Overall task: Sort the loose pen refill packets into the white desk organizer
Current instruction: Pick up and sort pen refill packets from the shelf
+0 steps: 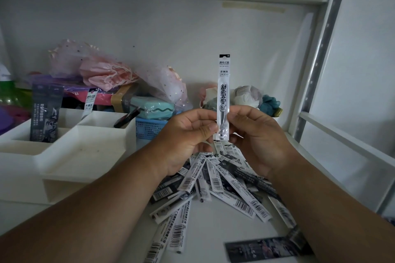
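A white pen refill packet (223,83) with black print stands upright in the middle of the view. My left hand (186,139) pinches its lower end from the left and my right hand (256,139) pinches it from the right. Beneath the hands a loose pile of refill packets (215,183) fans out over the white shelf. The white desk organizer (70,156) sits to the left, with a dark packet (46,113) standing in a rear compartment and a white packet (89,102) in another.
A blue basket (147,128) holding a teal item stands behind the organizer, with pink mesh bags (102,68) above it. Crumpled cloth items (245,96) lie at the back. A white shelf upright (316,74) rises on the right. A dark card (260,250) lies near the front.
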